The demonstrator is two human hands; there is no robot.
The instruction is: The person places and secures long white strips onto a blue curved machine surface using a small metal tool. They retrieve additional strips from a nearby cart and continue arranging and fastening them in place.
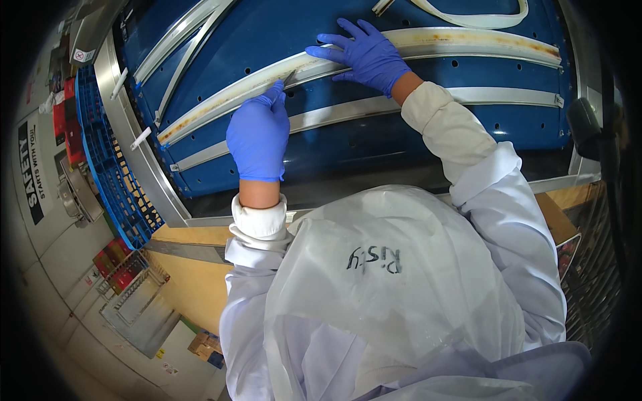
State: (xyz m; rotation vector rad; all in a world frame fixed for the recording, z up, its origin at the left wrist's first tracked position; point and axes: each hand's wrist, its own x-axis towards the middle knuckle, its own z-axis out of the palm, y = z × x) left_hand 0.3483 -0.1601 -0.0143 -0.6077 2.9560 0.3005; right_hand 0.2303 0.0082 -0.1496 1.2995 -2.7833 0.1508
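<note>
My left hand (259, 130), in a blue glove, is closed around a small tool with a pointed metal blade (289, 77); its handle is hidden in the fist. The blade tip meets a long pale strip (234, 92) with brown stains toward both ends. My right hand (370, 59), also gloved in blue, lies over the same strip to the right of the blade, fingers spread and pointing left. Beneath the strip is a blue panel (381, 130) dotted with small holes. Another pale strip (334, 114) runs across it, nearer to me.
A metal frame (137, 144) borders the panel. More pale strips (186, 67) lie at the far left, and a loose white band (468, 19) curls at the far edge. Blue plastic pallets (107, 160) stand at left. White plastic covering (401, 281) fills the near middle.
</note>
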